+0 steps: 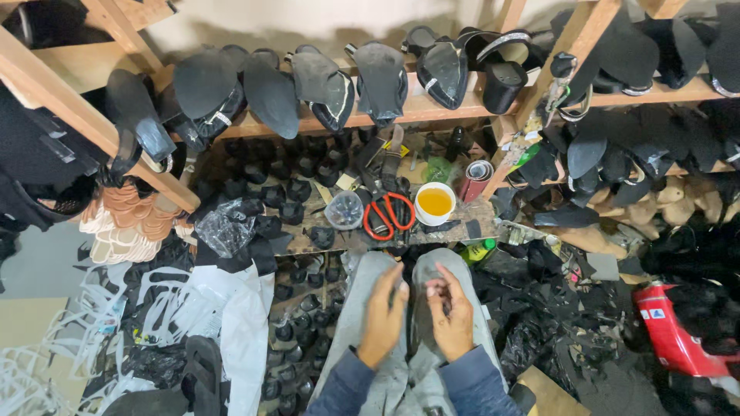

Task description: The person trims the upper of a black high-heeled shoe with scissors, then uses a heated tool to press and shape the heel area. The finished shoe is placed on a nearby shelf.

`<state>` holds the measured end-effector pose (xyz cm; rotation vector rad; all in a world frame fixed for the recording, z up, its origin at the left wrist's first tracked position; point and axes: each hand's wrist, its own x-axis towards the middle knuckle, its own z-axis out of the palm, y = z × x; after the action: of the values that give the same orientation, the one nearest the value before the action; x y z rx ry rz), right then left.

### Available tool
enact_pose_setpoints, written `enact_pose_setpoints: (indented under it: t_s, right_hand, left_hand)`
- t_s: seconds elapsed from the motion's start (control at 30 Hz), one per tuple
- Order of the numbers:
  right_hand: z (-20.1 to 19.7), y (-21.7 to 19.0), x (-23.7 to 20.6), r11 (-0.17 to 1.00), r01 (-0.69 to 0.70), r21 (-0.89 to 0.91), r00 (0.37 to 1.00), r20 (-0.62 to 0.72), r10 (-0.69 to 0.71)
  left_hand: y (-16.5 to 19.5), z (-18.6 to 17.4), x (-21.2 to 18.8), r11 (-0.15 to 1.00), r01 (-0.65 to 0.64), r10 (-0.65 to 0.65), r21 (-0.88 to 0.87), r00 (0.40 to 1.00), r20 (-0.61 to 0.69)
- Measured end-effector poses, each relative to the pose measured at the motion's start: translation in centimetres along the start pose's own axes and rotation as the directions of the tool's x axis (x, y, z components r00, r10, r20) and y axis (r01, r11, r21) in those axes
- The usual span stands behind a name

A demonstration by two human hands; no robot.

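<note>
Hands over the lap, well below the cup of yellow glue (435,202): left hand (383,316) half open, fingers loosely curled, gripping nothing clear; right hand (452,320) pinching something small and dark at its fingertips, hard to tell what. Red-handled scissors (388,214) lying just left of the cup on the worktop (324,219), clear plastic lid (344,209) further left. Worth keeping both hands close together and low over the knees, steadying the small piece with the thumb, away from the open cup
</note>
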<state>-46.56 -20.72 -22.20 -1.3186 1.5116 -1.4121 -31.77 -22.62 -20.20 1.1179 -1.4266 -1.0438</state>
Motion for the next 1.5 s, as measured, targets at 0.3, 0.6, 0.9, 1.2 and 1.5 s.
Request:
enact_pose_setpoints:
  t_s: [0.3, 0.6, 0.9, 1.2, 1.5]
  right_hand:
    - [3.8, -7.7, -2.1, 0.94, -0.009, 0.34, 0.994, 0.107, -0.03]
    - [6.7, -10.3, -10.4, 0.944, -0.08, 0.321, 0.93, 0.364, -0.045]
    - [5.3, -12.4, -6.4, 0.947, 0.05, 0.316, 0.952, 0.272, -0.141]
    - [6.5, -12.9, -8.3, 0.956, 0.152, 0.251, 0.93, 0.29, -0.224]
    - [4.9, -11.3, -6.9, 0.804, 0.047, 0.593, 0.981, 0.126, -0.151]
  left_hand:
    - [0.9, 2.1, -5.8, 0.907, 0.103, -0.005, -0.409, 0.973, 0.232]
    - [2.2, -2.9, -2.8, 0.951, -0.113, 0.078, -0.289, 0.988, -0.131]
    - [5.0, -3.1, -5.9, 0.867, 0.08, -0.13, -0.492, 0.989, -0.069]
    - [4.2, -3.7, -5.2, 0.833, 0.084, -0.202, -0.546, 0.966, -0.159]
    - [1.7, -5.5, -3.2, 0.527, 0.253, -0.27, -0.811, 0.955, 0.122]
